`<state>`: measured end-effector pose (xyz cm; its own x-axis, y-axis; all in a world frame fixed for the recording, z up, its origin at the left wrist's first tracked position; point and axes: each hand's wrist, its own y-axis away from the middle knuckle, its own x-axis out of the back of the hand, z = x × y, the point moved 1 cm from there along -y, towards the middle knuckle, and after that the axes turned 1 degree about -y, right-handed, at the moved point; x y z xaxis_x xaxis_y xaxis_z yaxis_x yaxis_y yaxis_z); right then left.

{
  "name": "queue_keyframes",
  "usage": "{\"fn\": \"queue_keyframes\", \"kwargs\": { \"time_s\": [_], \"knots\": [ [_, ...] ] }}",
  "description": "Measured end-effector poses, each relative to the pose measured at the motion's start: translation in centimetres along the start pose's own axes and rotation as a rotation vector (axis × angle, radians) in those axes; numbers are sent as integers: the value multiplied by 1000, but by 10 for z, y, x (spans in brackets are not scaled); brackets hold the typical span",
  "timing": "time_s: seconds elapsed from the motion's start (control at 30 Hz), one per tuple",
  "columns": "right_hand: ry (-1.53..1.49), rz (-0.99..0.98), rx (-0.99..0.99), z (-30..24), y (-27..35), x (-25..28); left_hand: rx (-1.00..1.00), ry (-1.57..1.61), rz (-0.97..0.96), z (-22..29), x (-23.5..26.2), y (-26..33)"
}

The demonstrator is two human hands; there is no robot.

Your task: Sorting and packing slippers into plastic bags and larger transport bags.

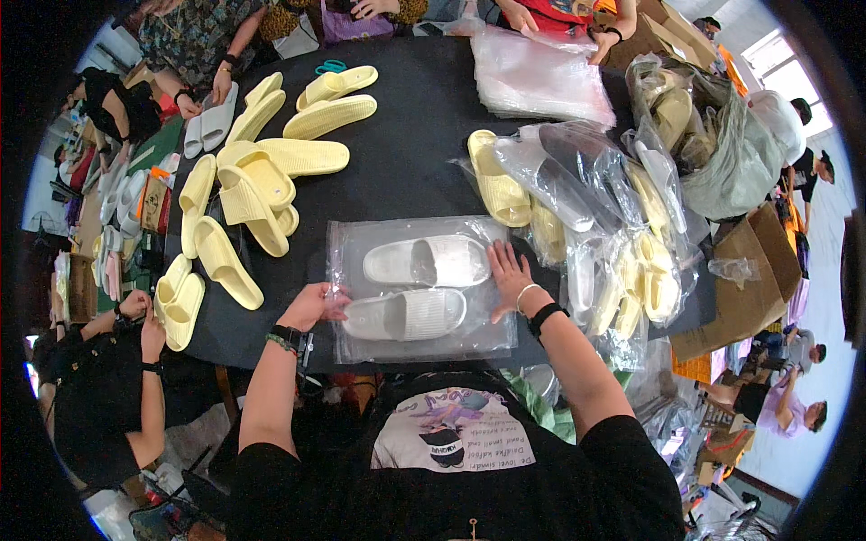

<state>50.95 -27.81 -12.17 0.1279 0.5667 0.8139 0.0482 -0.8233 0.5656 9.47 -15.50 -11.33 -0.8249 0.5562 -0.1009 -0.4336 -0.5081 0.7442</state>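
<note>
Two white slide sandals lie side by side, the upper slide (426,261) and the lower slide (406,314), inside a clear plastic bag (492,338) flat on the dark table before me. My left hand (314,305) pinches the bag's left edge beside the lower slide's toe. My right hand (511,281) rests flat with fingers spread on the bag's right side, its fingertips close to the upper slide's end.
Loose yellow slides (257,194) are scattered at the left. Bagged slides (622,225) pile up at the right, beside a cardboard box (753,279). Flat clear bags (541,77) are stacked at the far side. Co-workers' hands (144,320) reach in at the left and far edges.
</note>
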Motion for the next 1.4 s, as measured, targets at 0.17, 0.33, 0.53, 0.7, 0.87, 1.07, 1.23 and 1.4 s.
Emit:
{"fn": "queue_keyframes", "kwargs": {
  "time_s": [0.17, 0.33, 0.53, 0.7, 0.87, 1.07, 1.23, 1.4],
  "knots": [
    [-11, -6, -9, 0, -5, -6, -174, -752, -145, 16, 1, -4],
    [21, -60, -46, 2, -8, -10, -925, -1502, -133, 45, -40, -2],
    [29, -88, -42, -1, -12, -9, -1109, -1637, -330, 33, -56, -64],
    [20, -88, -41, 9, -9, -17, -1090, -1383, -563, 62, -115, -78],
    [32, -86, -14, -4, -16, -8, -1229, -1399, -376, 17, -103, -111],
    [8, -93, -49, 9, -6, -13, -867, -1613, -119, 43, -58, -53],
    [8, -73, 12, -3, -12, -5, -666, -1594, 360, -38, 59, 6],
    [-2, -42, 9, 6, -11, -17, -482, -1464, 646, -41, 76, 75]
  ]
}}
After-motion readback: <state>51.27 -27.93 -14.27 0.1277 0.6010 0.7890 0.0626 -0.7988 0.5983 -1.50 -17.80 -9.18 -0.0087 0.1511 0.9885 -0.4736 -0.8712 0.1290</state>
